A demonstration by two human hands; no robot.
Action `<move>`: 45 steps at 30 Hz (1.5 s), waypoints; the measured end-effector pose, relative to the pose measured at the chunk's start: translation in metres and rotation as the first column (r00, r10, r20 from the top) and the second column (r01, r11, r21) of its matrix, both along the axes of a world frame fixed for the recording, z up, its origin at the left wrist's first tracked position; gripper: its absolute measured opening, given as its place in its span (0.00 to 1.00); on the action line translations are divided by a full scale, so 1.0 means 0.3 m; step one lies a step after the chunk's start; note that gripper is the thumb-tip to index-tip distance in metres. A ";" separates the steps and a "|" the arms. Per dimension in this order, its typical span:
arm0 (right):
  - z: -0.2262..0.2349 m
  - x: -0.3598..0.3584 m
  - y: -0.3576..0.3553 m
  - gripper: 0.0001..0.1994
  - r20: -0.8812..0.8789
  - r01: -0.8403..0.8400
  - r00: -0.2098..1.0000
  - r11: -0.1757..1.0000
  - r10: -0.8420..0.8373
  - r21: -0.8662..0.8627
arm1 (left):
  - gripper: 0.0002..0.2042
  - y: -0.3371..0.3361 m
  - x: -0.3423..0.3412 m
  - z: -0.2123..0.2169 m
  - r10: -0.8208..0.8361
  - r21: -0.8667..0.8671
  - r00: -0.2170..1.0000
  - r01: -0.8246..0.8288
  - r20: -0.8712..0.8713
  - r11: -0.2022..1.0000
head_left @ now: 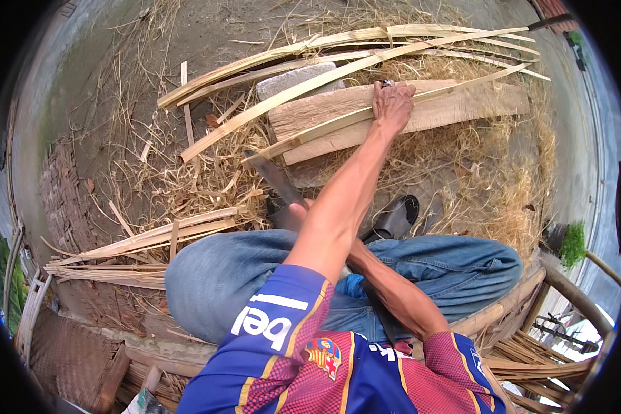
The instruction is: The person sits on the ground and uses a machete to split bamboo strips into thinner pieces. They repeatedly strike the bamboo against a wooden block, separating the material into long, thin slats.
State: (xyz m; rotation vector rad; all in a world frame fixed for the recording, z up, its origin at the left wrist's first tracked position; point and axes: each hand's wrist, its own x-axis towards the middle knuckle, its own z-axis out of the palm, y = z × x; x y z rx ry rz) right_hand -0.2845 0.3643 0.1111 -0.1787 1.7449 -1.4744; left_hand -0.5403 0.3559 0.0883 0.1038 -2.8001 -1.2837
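Observation:
My left hand (393, 105) reaches far forward and grips a long split bamboo strip (324, 127) where it lies slanted across a pale wooden plank (462, 107). My right forearm passes under the left arm. My right hand (297, 209) is mostly hidden behind that arm and is closed on the handle of a dark-bladed machete (274, 176). The blade points up and to the left, toward the near end of the strip. I sit with both knees in blue jeans (214, 276) just below the hands.
More split bamboo strips (338, 43) fan out behind the plank, beside a grey stone block (293, 78). Another bundle of strips (145, 240) lies at my left. Dry shavings cover the ground. A dark sandal (395, 217) sits by my knee, and woven bamboo pieces (531, 359) at lower right.

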 end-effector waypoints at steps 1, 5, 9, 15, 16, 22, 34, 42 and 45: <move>0.072 -0.018 -0.030 0.21 -0.053 0.006 0.999 0.999 -0.004 0.036 | 0.05 -0.007 -0.007 -0.002 0.017 0.014 0.999 -0.016 -0.031 1.000; 0.058 0.044 -0.063 0.20 -0.093 0.214 0.973 0.977 -0.212 0.008 | 0.04 -0.004 -0.011 0.026 -0.017 0.027 0.998 0.015 0.057 1.000; -0.016 0.049 -0.070 0.18 -0.492 -0.146 0.847 0.978 0.202 0.148 | 0.07 0.020 -0.011 0.063 -0.090 0.091 0.989 0.080 0.117 0.993; 0.054 -0.071 0.089 0.19 0.002 0.175 0.984 0.979 -0.176 0.108 | 0.27 -0.274 -0.161 0.241 -0.217 -0.019 0.961 0.224 0.174 0.974; 0.078 -0.089 0.131 0.19 0.023 0.252 0.968 0.965 -0.251 -0.077 | 0.31 -0.425 -0.218 0.303 -0.347 0.060 0.904 0.344 0.248 0.937; 0.194 -0.344 0.452 0.26 -0.621 0.427 0.783 0.763 -0.042 0.486 | 0.20 -0.764 -0.064 0.652 -0.295 -0.026 0.377 0.653 0.878 0.757; 0.186 -0.274 0.215 0.28 -0.327 -0.085 0.916 0.910 0.232 0.407 | 0.29 -0.770 0.772 0.213 -0.130 0.163 0.780 0.036 0.612 0.986; 0.076 -0.399 0.422 0.24 -0.542 0.108 0.740 0.724 0.399 0.682 | 0.26 -0.760 0.844 0.222 -0.116 0.181 0.816 0.015 0.567 0.983; 0.052 -0.665 0.848 0.25 -0.570 0.384 0.716 0.456 0.402 0.803 | 0.27 -0.790 0.902 0.192 -0.181 0.246 0.799 0.042 0.573 0.968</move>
